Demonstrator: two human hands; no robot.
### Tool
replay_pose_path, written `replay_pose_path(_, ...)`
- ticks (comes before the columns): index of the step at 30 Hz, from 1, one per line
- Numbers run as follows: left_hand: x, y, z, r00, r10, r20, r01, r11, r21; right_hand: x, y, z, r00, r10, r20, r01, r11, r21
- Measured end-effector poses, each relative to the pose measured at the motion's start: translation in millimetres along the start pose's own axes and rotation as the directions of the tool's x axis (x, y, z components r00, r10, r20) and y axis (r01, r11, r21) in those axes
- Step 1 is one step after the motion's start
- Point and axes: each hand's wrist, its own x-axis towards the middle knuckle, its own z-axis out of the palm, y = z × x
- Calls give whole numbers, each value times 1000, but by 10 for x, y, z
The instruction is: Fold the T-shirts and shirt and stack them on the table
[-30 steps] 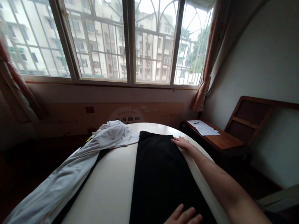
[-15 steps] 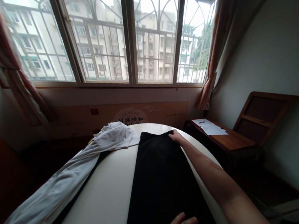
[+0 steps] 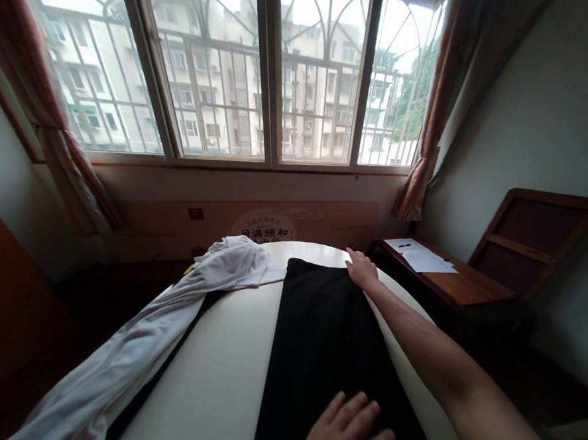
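Black cloth (image 3: 321, 334) runs mid-frame to bottom, right hand (image 3: 363, 271) at its top-right corner, left hand (image 3: 345, 432) low over it (both unclenched).

Curtains (image 3: 411, 199) flanked a barred window (image 3: 273, 99), a printed panel (image 3: 217, 223) stood beneath it, and white papers (image 3: 430, 259) lay on brown wooden furniture (image 3: 476, 287).

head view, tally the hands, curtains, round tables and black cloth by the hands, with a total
Left hand and right hand: 2
Left curtain and right curtain: 2
Round table: 1
Black cloth by the hands: 1
Total: 6
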Motion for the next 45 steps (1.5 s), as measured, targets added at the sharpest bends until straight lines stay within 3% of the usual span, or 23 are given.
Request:
replay_pose_path(2,79,-231,-237,979,-195,58,196,980,-14,-69,-29,-113,999,-42,-27,42,999,4)
replay_pose_path(4,276,-606,-439,905,-409,115,410,912,15,-208,-70,-153,992,-125,7,125,992,30)
replay_pose_path(6,566,-1089,-560,843,-521,132,515,854,77,-379,-130,-109,981,-172,89,168,984,55)
replay_pose_path(7,720,-1344,-584,802,-587,111,578,810,104,-458,-164,-66,976,-168,137,163,985,52)
replay_pose_path(8,863,-1590,-585,731,-675,98,665,738,120,-522,-194,-19,973,-144,181,140,990,36)
replay_pose_path(11,1138,-2168,-499,632,-769,99,758,639,130,-587,-225,96,965,11,263,5,998,-61)
replay_pose_path(14,1174,-2457,-395,565,-820,87,810,572,131,-449,-146,125,959,175,225,-144,979,-146)
replay_pose_path(16,1141,-2570,-373,525,-851,21,842,523,131,-283,-68,112,959,229,167,-201,965,-168)
replay_pose_path(20,1107,-2841,-436,390,-915,-102,918,377,125,59,19,116,958,225,176,-215,974,-71)
replay_pose_path(21,1112,-2917,-452,374,-922,-102,924,361,123,118,20,131,960,208,187,-203,978,-46)
replay_pose_path(23,1128,-3051,-463,383,-920,-87,921,373,115,189,7,165,967,170,189,-170,985,-15)
replay_pose_path(25,1149,-3145,-457,419,-903,-88,906,411,101,208,-18,181,978,128,163,-132,991,15)
replay_pose_path(29,1204,-3249,-504,479,-860,-175,878,474,71,227,-77,123,999,21,33,-24,997,67)
replay_pose_path(33,1276,-3350,-595,477,-845,-241,878,472,80,304,-139,104,993,-49,-106,53,998,28)
replay_pose_path(37,1314,-3422,-467,484,-848,-214,875,468,127,315,-161,283,1000,-4,-5,3,988,-156)
replay_pose_path(41,1323,-3497,-259,476,-859,-189,877,447,178,299,-100,464,999,24,38,-15,974,-227)
replay_pose_path(45,1354,-3521,-296,451,-867,-211,887,409,215,370,-44,458,997,62,53,-46,961,-272)
